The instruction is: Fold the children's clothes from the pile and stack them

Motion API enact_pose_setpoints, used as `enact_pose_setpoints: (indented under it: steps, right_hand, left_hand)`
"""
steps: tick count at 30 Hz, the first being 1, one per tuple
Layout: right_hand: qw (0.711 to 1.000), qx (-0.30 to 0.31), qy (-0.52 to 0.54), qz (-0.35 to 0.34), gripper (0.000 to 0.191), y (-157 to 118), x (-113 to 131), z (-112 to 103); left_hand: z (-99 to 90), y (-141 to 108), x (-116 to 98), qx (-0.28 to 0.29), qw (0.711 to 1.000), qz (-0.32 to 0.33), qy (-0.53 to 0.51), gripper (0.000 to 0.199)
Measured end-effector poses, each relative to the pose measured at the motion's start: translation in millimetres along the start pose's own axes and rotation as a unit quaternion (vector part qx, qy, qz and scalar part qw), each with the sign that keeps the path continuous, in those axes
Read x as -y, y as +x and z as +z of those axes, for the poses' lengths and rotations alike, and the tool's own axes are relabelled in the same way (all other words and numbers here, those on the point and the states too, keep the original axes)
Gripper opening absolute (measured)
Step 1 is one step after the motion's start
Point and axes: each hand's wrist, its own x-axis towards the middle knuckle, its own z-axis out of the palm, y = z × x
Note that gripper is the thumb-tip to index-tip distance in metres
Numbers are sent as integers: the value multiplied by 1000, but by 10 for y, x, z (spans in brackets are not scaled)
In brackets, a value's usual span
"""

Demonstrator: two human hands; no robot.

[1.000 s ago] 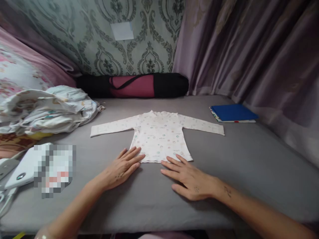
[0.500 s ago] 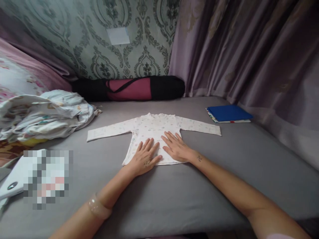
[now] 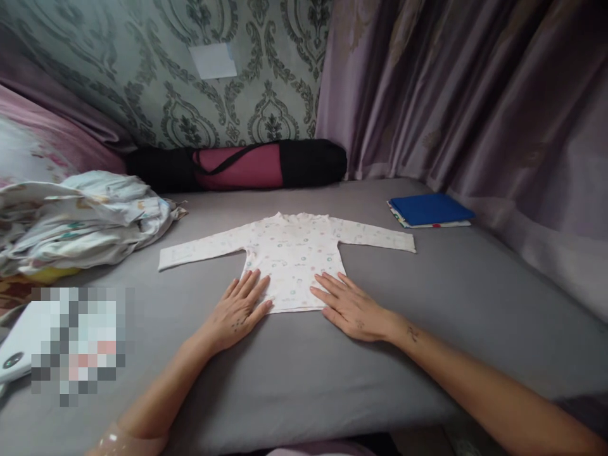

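A small white long-sleeved shirt (image 3: 294, 259) with a fine print lies flat, its sleeves spread to both sides and its collar away from me. My left hand (image 3: 240, 310) rests flat with fingers spread at the shirt's lower left corner, partly on the grey sheet. Over the lower right corner lies my right hand (image 3: 354, 307), fingers apart and palm down. Neither hand grips anything. The corners of the hem are hidden under the hands.
Grey sheet (image 3: 294, 380) covers the surface. Crumpled cloth (image 3: 109, 215) lies at left, behind a white object (image 3: 33, 329) that is partly pixelated. A black and pink long bag (image 3: 237, 166) lies along the wall. Folded blue cloth (image 3: 432, 209) sits at back right.
My hands have moved apart, from the middle of the shirt's lower part to its two lower corners. More of the printed front shows between them. The view has shifted slightly.
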Motion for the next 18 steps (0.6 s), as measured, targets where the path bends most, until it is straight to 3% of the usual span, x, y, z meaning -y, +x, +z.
enact_pose_setpoints:
  steps: [13, 18]
  right_hand:
    - [1000, -22, 9, 14, 53, -567, 192, 48]
    - [996, -9, 72, 42, 54, -764, 227, -15]
  left_hand:
    - [-4, -453, 185, -17, 1000, -7, 8, 50]
    - [17, -660, 216, -45, 999, -7, 19, 52]
